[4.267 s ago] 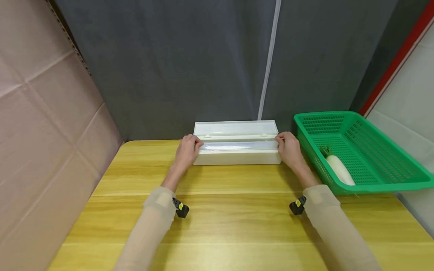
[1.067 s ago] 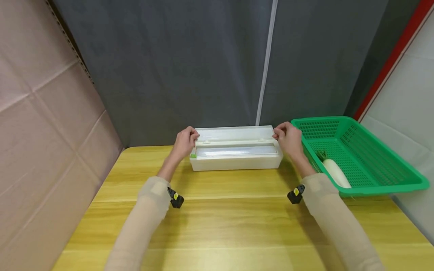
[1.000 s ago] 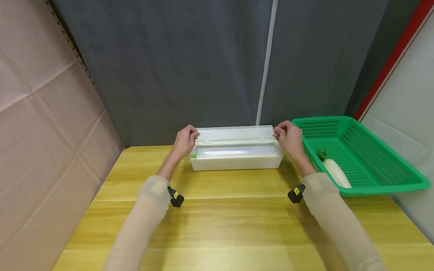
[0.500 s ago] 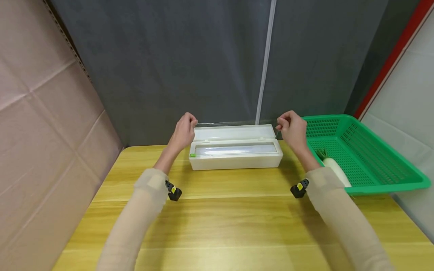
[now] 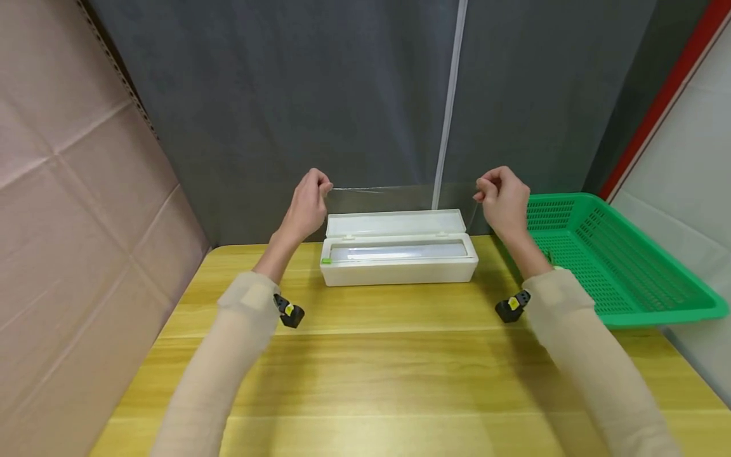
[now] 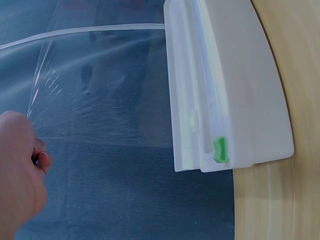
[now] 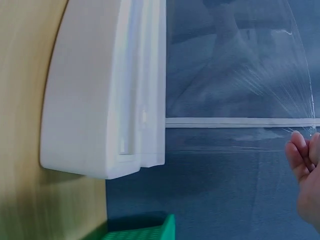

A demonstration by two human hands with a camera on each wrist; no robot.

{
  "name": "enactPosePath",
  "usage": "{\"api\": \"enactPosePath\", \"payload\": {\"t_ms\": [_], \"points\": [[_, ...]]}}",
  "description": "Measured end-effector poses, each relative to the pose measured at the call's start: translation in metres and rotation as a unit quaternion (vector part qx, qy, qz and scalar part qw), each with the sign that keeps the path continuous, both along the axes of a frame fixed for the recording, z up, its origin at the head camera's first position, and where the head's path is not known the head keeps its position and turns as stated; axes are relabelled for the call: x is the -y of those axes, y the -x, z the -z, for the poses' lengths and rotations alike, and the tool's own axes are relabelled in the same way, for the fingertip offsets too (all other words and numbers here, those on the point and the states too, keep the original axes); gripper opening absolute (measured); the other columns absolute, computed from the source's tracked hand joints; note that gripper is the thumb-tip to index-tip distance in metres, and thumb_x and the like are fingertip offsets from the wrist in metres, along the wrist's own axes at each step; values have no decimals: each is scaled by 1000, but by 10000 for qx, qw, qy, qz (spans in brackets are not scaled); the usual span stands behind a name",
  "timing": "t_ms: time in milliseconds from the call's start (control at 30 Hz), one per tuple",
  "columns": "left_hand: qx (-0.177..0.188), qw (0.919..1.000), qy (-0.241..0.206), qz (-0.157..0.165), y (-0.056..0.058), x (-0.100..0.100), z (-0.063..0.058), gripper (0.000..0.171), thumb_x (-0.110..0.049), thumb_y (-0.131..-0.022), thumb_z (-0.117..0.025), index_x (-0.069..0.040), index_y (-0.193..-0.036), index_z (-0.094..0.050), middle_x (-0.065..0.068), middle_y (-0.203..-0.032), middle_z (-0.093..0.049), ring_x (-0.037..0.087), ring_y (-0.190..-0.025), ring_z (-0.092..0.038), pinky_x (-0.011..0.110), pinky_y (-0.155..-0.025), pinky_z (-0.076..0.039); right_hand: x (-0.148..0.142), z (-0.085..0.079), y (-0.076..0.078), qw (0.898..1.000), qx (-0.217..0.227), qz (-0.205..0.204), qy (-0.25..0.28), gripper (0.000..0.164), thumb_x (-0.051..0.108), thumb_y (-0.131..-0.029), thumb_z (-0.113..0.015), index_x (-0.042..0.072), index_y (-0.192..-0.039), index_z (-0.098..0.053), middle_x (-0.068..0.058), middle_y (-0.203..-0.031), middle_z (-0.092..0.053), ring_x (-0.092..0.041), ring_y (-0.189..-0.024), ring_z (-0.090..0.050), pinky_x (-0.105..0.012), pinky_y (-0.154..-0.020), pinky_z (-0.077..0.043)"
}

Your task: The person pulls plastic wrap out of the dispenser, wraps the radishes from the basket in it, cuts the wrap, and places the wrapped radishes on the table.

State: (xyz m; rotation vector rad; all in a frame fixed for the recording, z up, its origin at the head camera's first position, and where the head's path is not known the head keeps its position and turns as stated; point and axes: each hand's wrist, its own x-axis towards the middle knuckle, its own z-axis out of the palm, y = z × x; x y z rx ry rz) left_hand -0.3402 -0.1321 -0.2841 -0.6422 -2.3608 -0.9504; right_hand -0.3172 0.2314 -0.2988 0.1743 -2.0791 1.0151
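A clear sheet of plastic wrap stretches up from a white wrap dispenser box, whose lid stands open at the back of the table. My left hand pinches one corner of the film, above and left of the box. The other corner is pinched by my right hand, above and right of it. Creases fan out from both pinch points in the wrist views. The roll shows inside the box, and a green cutter slider sits at its left end.
To the right stands a green plastic basket; the white radish in it is mostly hidden behind my right forearm. A dark grey curtain hangs right behind the wooden table.
Both hands have risen from the box and spread slightly apart, drawing the plastic wrap up out of it. The box has stayed nearly in place. The right forearm now covers most of the radish.
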Motion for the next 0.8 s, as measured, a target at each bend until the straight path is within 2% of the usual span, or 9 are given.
{"api": "enactPosePath", "payload": {"t_ms": [233,533,700,800], "points": [[-278,9995,-141,23,-5,-2,-18,12,-4,-106,-45,6,-101,-49,18,-95,-50,32,-89,-48,40,-80,-40,1,-19,2,9997,-197,90,131,18,9,-102,-60,-8,-100,-63,-22,-90,-71,18,-58,-49,-4,-62,-42],[-570,9977,-347,71,-9,-1,-43,13,-6,-106,-46,6,-101,-49,18,-94,-49,32,-87,-46,39,-79,-38,4,-48,-6,9988,-347,91,322,20,13,-103,-58,-7,-101,-63,-20,-92,-71,11,-60,-54,-8,-66,-47],[-653,9968,-466,60,-11,-1,-52,14,-6,-106,-47,6,-101,-49,18,-96,-50,31,-88,-46,40,-79,-38,5,-58,-11,9988,-343,61,344,19,12,-104,-57,-6,-103,-63,-16,-94,-69,8,-63,-56,-11,-70,-49],[-680,9961,-554,79,-16,-1,-54,14,-7,-107,-47,6,-100,-49,16,-93,-49,31,-87,-46,39,-79,-37,5,-60,-16,9991,-152,-18,406,15,15,-104,-57,1,-103,-62,-10,-94,-67,5,-68,-58,-13,-74,-50]]}}
